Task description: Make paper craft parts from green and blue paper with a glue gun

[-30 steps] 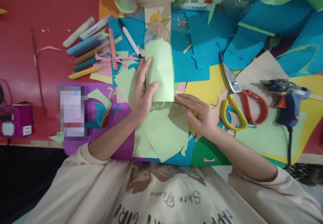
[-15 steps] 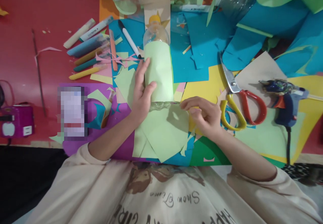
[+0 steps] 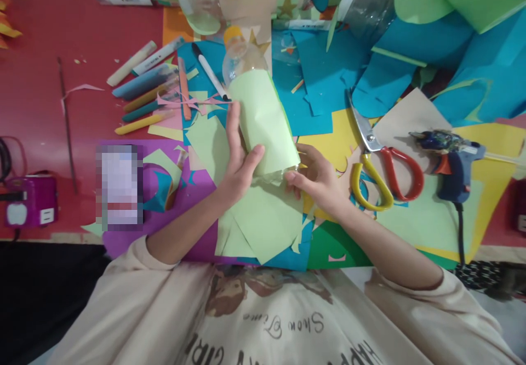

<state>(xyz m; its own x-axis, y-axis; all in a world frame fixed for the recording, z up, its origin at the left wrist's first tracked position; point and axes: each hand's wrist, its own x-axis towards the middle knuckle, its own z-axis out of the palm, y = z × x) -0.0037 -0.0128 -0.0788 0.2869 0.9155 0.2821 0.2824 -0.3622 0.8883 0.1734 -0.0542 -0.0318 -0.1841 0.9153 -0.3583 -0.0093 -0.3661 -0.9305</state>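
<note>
A clear plastic bottle (image 3: pixel 245 61) with a yellow cap lies tilted, its capped end away from me and leaning left. Light green paper (image 3: pixel 265 121) is wrapped around its body. My left hand (image 3: pixel 242 159) grips the wrapped bottle from the left, thumb on the paper and fingers along its side. At the lower right, my right hand (image 3: pixel 314 176) holds the bottle's base end between thumb and fingers. Beneath the base lie loose light green sheets (image 3: pixel 267 220).
Scissors (image 3: pixel 372 140) with red and yellow handles and a blue glue gun (image 3: pixel 452 167) lie to the right. Several markers (image 3: pixel 143 91) and a phone (image 3: pixel 120 184) are on the left. Blue paper (image 3: pixel 312 74) and more clear bottles (image 3: pixel 370 14) spread across the far side.
The bottle has tilted, its cap swinging left and its base shifting right. My right hand has moved in from beside the base and taken hold of it. My left hand stays on the wrapped side.
</note>
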